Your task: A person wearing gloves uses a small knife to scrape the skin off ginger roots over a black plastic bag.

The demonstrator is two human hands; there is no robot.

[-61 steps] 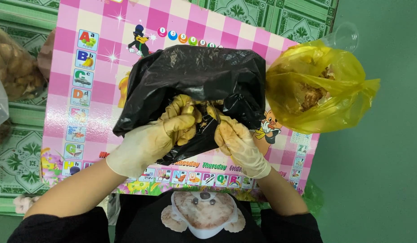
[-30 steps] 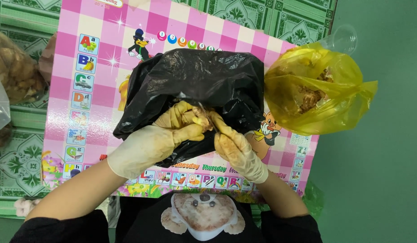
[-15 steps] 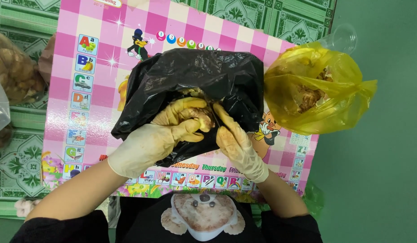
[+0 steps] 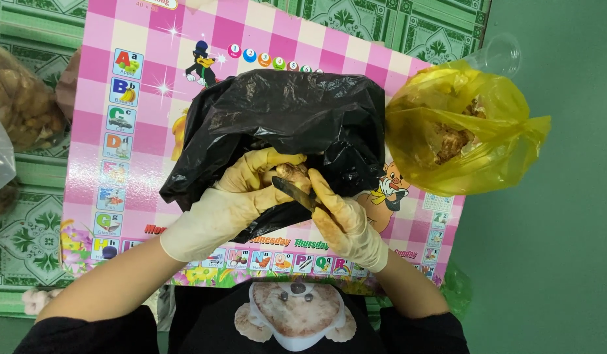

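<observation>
Both my hands wear stained cream rubber gloves and work over an open black plastic bag [image 4: 297, 118] lying on a pink checked children's mat [image 4: 146, 78]. My left hand [image 4: 231, 200] grips a small brownish root piece [image 4: 291, 173] at the bag's mouth. My right hand [image 4: 339, 216] holds a dark-bladed knife [image 4: 294, 193], its blade laid against the root piece. What is inside the black bag is hidden.
A yellow plastic bag [image 4: 460, 134] holding brownish pieces sits to the right on the mat's edge, with a clear plastic cup [image 4: 498, 56] behind it. At the far left lie clear bags of brown root pieces [image 4: 25, 98]. Green patterned floor tiles surround the mat.
My hands have stayed at the bag's mouth, turning the root piece. The right hand now has the knife blade showing against it.
</observation>
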